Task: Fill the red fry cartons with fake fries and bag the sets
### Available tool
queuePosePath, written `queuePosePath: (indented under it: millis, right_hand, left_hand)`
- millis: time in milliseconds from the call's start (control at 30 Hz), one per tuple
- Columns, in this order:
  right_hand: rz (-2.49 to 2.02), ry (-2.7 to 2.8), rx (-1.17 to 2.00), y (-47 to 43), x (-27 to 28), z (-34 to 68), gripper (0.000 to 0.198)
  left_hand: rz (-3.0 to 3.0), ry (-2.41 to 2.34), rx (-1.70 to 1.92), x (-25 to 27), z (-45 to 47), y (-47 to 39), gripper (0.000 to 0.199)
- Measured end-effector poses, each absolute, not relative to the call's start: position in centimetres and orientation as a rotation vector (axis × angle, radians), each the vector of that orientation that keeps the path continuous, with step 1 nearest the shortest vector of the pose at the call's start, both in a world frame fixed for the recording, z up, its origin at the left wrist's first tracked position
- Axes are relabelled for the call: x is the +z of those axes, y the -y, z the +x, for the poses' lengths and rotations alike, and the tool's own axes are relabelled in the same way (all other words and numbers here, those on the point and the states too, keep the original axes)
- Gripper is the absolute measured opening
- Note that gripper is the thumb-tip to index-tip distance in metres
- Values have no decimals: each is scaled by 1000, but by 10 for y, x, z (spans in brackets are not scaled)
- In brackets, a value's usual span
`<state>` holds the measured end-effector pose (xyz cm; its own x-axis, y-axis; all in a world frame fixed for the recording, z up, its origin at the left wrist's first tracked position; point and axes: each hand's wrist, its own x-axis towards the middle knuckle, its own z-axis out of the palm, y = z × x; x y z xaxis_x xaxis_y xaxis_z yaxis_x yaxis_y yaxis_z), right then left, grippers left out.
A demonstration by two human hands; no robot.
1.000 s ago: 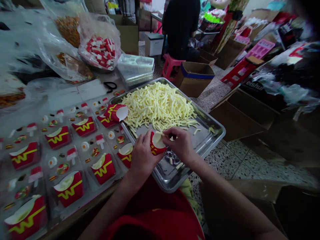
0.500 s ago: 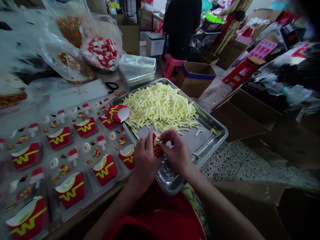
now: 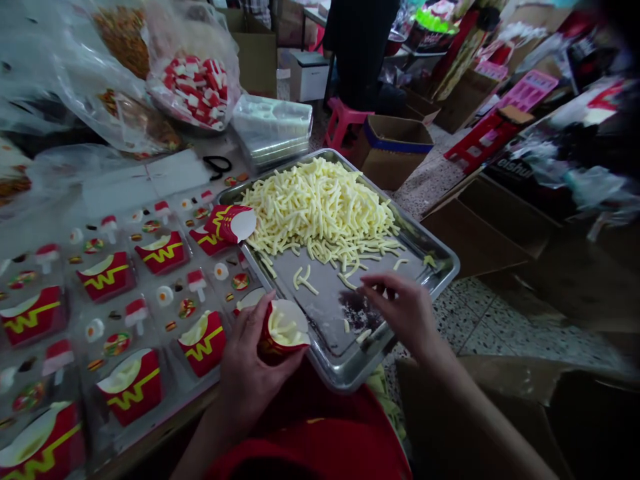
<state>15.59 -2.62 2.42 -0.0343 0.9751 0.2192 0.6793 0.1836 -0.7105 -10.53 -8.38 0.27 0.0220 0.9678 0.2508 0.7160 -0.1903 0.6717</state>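
My left hand (image 3: 253, 363) is wrapped round a small red paper fries carton (image 3: 285, 325), tilted so its white opening shows pale toy fries inside. Over the front part of the metal tray (image 3: 327, 363), my right hand (image 3: 403, 310) has its fingertips pinched close to a few loose pale sticks; whether anything is between them is too small to tell. A large heap of pale yellow fry-like sticks (image 3: 323, 210) fills the back of the tray. Nested empty cartons (image 3: 230, 223) lean on the tray's left edge.
Clear plastic trays with filled red cartons (image 3: 203, 343) and miniature foods cover the table's left. Behind stand a bag of red-and-white pieces (image 3: 197, 90), black scissors (image 3: 217, 165) and stacked clear packs (image 3: 273, 130). Cardboard boxes (image 3: 393, 150) and a pink stool (image 3: 345, 123) are beyond; a person sits there.
My hands have moved apart. The left has brought the carton left and toward me, its opening now visible; the right has moved right over the tray. Loose sticks now lie at the tray's front.
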Motion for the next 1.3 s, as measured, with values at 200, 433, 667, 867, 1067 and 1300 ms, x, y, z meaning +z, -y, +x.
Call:
queuePosePath:
  millis: [200,433,667,867,1067,1300]
  right_hand:
    - [-1640,2410,384,-20,9,181,21]
    - [-1760,2493,209,-7,4,148,10]
    - [-1055,2602,405,-34,25,107,15]
    - [-636,2881,512,-86,15,100,14]
    - [-711,2871,409,-77,-2,102,15]
    - [-1069,2734,517,-44,56,120,18]
  left_hand:
    - [1999,-1720,1019,9,-119,74,83]
    - [1977,-1819,1030,10,-130,80,81]
    - [2026,-1942,936,8,-143,84,82]
    - [2026,-2015,893,7,-149,91,85]
    - [2004,-1862,885,7,-128,85,87]
    - [2038,-1837,834,17,-116,76,88]
